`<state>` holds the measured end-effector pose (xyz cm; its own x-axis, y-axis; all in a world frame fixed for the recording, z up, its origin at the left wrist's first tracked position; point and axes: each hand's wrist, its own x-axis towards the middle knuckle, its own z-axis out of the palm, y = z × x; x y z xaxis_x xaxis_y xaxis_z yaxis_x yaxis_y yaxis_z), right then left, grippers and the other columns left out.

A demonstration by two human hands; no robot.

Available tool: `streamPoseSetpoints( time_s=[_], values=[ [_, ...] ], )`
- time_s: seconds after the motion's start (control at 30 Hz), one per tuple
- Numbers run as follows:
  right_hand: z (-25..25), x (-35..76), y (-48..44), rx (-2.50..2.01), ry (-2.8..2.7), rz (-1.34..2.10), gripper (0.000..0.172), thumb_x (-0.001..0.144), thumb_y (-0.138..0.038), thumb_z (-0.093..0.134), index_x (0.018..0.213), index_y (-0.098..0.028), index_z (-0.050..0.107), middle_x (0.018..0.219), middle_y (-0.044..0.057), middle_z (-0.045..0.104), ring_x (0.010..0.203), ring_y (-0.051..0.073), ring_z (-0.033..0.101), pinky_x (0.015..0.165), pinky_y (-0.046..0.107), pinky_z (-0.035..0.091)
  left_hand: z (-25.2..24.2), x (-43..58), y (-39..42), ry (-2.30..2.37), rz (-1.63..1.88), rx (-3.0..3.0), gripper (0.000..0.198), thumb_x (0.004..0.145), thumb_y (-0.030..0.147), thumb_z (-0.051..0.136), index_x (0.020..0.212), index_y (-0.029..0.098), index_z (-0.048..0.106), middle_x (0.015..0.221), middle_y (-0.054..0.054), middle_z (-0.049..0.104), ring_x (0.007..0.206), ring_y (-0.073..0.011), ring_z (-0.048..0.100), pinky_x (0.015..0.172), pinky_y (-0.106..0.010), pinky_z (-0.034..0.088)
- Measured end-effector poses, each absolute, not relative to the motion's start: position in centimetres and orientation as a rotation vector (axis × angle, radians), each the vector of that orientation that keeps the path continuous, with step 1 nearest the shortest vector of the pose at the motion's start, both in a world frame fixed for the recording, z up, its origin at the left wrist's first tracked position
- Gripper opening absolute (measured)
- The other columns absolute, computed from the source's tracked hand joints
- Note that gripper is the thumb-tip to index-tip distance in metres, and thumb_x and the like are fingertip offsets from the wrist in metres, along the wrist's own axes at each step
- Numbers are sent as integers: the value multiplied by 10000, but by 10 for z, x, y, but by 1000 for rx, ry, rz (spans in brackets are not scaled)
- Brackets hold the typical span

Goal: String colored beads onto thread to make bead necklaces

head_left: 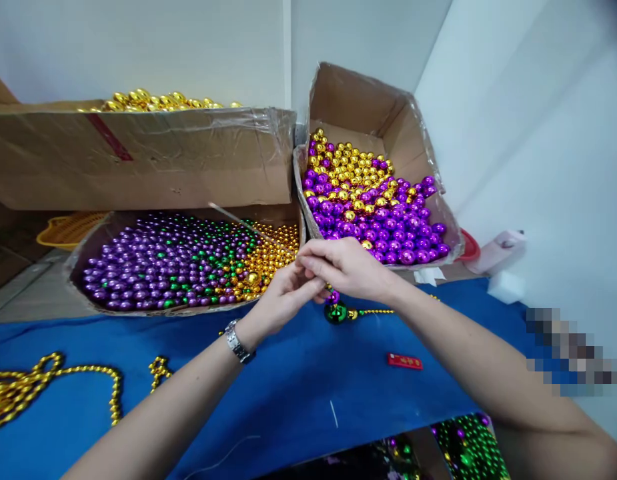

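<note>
My left hand (288,297), with a metal watch on its wrist, is closed in a pinch against my right hand (351,267). The fingertips of both meet over the end of a string of beads. From them a thin pale cord (243,225) sticks out to the upper left, fairly straight. Just under the fingers hang a small purple bead and a large green bead (336,312). A gold bead (353,314) and a thin gold and green strand (378,311) run on to the right behind my right forearm. The exact point gripped is hidden by the fingers.
Behind my hands stand a box of purple, green and gold beads (77,283), a box of larger purple and gold beads (451,227) and a cardboard box (188,167) of gold ones. Gold strands (18,393) and a red packet (405,361) lie on the blue cloth (288,400).
</note>
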<state>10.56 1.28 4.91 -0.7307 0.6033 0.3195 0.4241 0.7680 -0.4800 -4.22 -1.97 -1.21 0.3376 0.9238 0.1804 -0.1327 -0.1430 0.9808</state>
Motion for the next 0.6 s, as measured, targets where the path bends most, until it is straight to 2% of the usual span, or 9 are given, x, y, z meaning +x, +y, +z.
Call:
streamPoseSetpoints(
  time_s=[0.07, 0.2, 0.3, 0.4, 0.6],
  values=[
    [55, 110, 11, -790, -2461, 505, 153, 918, -189, 443, 915, -168, 595, 817, -15, 634, 746, 84, 576, 672, 204, 406, -7, -40, -17, 799, 1099, 1465, 169, 840, 285, 573, 819, 126, 629, 750, -37, 640, 703, -134, 609, 668, -245, 506],
    [75, 124, -1, -784, -2313, 706, 152, 931, -196, 440, 921, -151, 585, 771, -24, 608, 711, 66, 579, 648, 184, 439, -8, -44, -22, 847, 1041, 1587, 223, 867, 319, 527, 958, 151, 642, 835, -43, 655, 758, -152, 612, 688, -254, 492],
    [97, 133, -17, -737, -2066, 884, 148, 940, -218, 440, 940, -161, 576, 733, -44, 593, 666, 46, 594, 626, 164, 466, -22, -51, -28, 917, 1009, 1734, 220, 866, 313, 524, 991, 179, 647, 890, -41, 657, 801, -161, 602, 718, -253, 471],
    [110, 141, -30, -688, -1839, 891, 140, 937, -244, 457, 939, -187, 585, 715, -57, 581, 634, 36, 589, 622, 165, 477, -43, -61, -33, 1031, 953, 1920, 216, 871, 298, 509, 989, 203, 663, 930, -44, 656, 831, -172, 593, 756, -256, 446],
    [83, 149, -36, -727, -1630, 902, 120, 891, -316, 554, 923, -214, 606, 770, -27, 601, 639, 69, 591, 557, 188, 493, -95, -83, -44, 1164, 848, 2126, 230, 873, 284, 481, 1003, 216, 658, 921, -67, 645, 823, -189, 601, 779, -267, 438]
  ],
)
